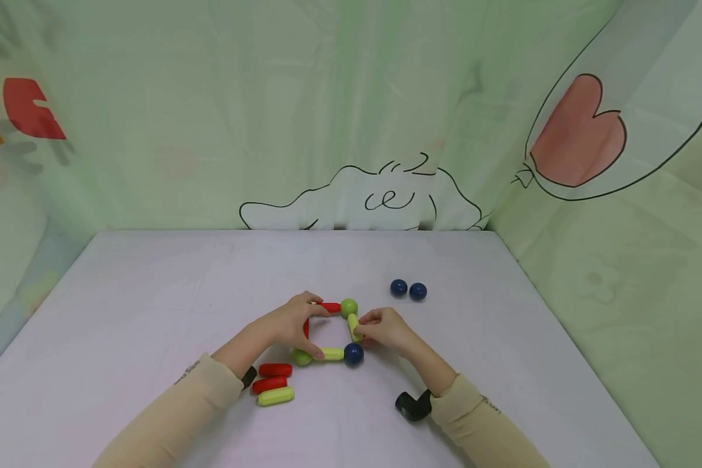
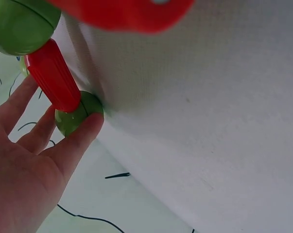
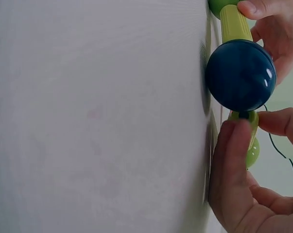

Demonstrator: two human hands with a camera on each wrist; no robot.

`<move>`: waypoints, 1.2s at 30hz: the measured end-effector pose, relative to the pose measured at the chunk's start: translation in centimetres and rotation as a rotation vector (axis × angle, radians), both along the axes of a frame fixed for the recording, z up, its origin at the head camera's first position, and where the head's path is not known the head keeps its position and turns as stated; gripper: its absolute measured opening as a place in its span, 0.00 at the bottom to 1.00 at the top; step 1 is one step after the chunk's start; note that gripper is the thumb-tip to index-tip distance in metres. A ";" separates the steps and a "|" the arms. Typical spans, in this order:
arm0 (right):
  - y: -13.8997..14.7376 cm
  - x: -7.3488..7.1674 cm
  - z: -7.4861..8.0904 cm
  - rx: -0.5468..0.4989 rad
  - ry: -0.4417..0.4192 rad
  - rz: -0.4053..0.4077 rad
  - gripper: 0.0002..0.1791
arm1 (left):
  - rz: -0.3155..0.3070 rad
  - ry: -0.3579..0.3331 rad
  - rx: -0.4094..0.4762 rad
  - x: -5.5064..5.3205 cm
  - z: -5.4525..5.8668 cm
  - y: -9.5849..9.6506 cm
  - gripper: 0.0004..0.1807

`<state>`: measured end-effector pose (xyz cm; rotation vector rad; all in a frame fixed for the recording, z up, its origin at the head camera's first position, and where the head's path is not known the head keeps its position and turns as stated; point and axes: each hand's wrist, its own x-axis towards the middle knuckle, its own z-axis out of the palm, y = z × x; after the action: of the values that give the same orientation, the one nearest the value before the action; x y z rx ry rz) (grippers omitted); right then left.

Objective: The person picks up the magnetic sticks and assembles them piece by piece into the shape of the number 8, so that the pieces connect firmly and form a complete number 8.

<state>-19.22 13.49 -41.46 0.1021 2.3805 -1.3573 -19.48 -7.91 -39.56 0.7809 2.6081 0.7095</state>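
A four-sided frame of toy building rods and balls lies on the table. Its right side is a yellow rod (image 1: 353, 325), pinched between the thumb and fingers of my right hand (image 1: 388, 329). That rod runs between a light green ball (image 1: 349, 307) and a blue ball (image 3: 241, 75). My left hand (image 1: 298, 323) spans the frame's left side: its thumb is on the near yellow rod (image 1: 332, 353), beside another green ball (image 1: 301, 357). In the left wrist view, its fingers touch the far-left green ball (image 2: 80, 114), joined to a red rod (image 2: 54, 77).
Two loose blue balls (image 1: 408, 290) sit on the table (image 1: 468, 260) beyond the right hand. Near the left forearm lie two red rods (image 1: 272, 377) and a yellow rod (image 1: 276, 396). Dark wrist devices (image 1: 414, 406) are worn at the sleeves. A printed curtain (image 1: 269, 97) stands behind the table.
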 end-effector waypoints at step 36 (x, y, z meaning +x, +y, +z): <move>-0.8 -0.8 -0.1 0.001 -0.020 -0.014 0.17 | 0.002 -0.014 0.009 -0.2 0.0 -0.3 0.38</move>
<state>-19.98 12.66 -41.61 0.1318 2.3678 -1.3553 -19.73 -8.20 -39.53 0.7729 2.5955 0.7254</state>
